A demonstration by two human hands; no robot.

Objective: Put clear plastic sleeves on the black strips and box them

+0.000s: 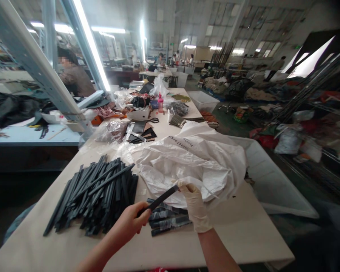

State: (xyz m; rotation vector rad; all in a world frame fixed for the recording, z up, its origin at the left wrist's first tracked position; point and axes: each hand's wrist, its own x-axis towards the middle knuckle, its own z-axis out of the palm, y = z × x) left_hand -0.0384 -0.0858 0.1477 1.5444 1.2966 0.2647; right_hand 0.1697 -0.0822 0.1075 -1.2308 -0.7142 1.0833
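A flat black strip [163,197] is held slantwise above the table by both hands. My bare left hand [137,218] wraps round its near end. At the far end, my right hand [194,206], in a pale glove, pinches the tip, where something clear and shiny shows. Below the strip lie several black strip bundles [171,223] banded with clear film, partly hidden by my hands. To the left is a large loose pile of similar black strips [99,194]. A crumpled white sack [192,162] with dark lettering lies just behind my right hand.
The cream-coloured table [124,251] stretches away from me. Farther back are dark flat pieces [143,130], scissors [153,120], plastic bags and a pink bottle [160,104]. A white bin [272,173] stands at the right edge. Slanted metal posts rise left; a person [73,75] sits beyond.
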